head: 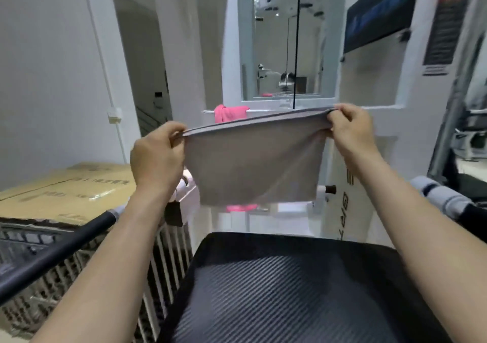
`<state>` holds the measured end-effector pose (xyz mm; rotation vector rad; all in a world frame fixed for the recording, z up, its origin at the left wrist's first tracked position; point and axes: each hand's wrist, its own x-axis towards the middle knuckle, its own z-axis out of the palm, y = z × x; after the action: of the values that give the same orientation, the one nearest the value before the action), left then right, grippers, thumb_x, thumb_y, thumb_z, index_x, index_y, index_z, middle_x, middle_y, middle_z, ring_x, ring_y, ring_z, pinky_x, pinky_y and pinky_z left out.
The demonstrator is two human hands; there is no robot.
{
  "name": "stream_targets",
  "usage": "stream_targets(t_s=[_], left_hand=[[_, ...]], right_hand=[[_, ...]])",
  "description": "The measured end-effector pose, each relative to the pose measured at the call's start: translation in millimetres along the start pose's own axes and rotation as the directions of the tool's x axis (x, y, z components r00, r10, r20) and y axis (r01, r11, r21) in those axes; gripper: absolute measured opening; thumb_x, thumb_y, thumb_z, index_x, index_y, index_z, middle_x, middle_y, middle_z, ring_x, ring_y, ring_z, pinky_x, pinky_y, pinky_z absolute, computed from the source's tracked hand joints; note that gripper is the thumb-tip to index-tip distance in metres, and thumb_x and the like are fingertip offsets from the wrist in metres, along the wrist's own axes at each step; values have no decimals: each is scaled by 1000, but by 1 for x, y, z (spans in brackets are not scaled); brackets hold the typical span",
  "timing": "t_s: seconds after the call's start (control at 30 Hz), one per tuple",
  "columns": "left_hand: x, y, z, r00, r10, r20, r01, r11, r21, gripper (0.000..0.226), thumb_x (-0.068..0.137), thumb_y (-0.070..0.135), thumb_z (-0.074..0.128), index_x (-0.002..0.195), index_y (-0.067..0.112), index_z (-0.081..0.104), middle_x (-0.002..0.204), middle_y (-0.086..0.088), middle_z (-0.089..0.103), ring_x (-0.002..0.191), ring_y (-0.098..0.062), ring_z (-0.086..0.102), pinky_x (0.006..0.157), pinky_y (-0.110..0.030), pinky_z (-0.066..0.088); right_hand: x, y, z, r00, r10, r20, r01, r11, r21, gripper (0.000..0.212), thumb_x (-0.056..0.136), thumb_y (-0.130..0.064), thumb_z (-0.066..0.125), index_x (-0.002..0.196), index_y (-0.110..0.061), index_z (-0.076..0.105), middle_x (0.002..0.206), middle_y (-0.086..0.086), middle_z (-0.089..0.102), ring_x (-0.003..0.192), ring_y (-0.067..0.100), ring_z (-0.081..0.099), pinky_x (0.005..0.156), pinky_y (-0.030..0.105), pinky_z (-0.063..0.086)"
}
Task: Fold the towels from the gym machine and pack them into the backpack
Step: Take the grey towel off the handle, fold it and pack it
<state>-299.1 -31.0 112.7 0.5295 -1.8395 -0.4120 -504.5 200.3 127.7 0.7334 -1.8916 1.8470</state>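
Room: white gym machine (pixel 369 92) stood centre; black seat (pixel 290 290) lay below.
Towel: grey towel (pixel 253 163) hung doubled, mid-frame.
Grip: left hand (pixel 158 158) and right hand (pixel 351 129) pinched its top corners.

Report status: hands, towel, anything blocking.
Left hand and right hand each pinch a top corner. Grey towel hangs stretched between them. Pink towel draped on bar behind; nothing blocking.

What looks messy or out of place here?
Only a pink towel, slung crumpled over a white bar farther back. The grey towel is pinched taut between the left hand and right hand, slightly tilted.
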Motion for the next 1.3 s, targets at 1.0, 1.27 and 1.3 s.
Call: stream_targets(t_s=[1.0, 1.27, 1.3], left_hand=[[-298, -56, -103, 802, 52, 595, -161, 978, 133, 51, 56, -16, 72, 77, 30, 70, 77, 7, 52, 78, -18, 50, 72, -23, 35], [-306, -56, -92, 670, 361, 649, -497, 868, 29, 38, 89, 11, 47, 123, 11, 65, 129, -10, 62, 118, -30, 58, 97, -42, 44], [-305, -57, -95, 686, 350, 638, -471, 882, 23, 38, 90, 12, 43, 119, 10, 67, 126, -8, 65, 118, -26, 59, 99, -40, 42]], right_hand=[[-322, 49, -172, 778, -82, 623, 527, 624, -577, 24, 65, -16, 57, 89, -17, 60, 97, -2, 52, 91, 21, 50, 72, 35, 41], [-328, 69, -163, 533, -342, 774, 819, 438, -370, 32, 88, -8, 64, 119, -13, 66, 126, 5, 63, 112, 24, 59, 80, 38, 48], [-327, 73, -167, 526, -378, 762, 824, 449, -346, 30, 87, -5, 64, 116, -11, 69, 124, 4, 66, 111, 24, 62, 80, 39, 50]])
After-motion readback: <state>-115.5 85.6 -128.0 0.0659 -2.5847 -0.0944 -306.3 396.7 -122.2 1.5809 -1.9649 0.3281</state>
